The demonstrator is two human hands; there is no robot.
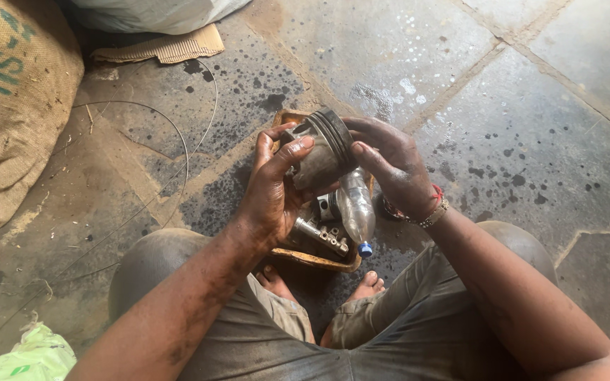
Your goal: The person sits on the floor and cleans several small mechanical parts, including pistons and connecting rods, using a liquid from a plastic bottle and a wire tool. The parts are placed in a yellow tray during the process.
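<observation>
Both my hands hold a dark, greasy metal piston [323,148] with ring grooves around its top. My left hand [271,189] grips its lower side, thumb laid across it. My right hand [391,164] cups the ringed top from the right. Below the piston stands a shallow rusty tray [319,261] on the floor, holding a clear plastic bottle with a blue cap [356,209] and several small metal engine parts [321,236]. The tray sits between my knees, with my bare feet just behind it.
The stone-slab floor [517,127] is oil-spotted. A burlap sack [15,106] lies at the left, cardboard [167,48] and a white bag at the top, thin wire [178,134] loops on the floor, and a pale green bag [30,356] is at the bottom left.
</observation>
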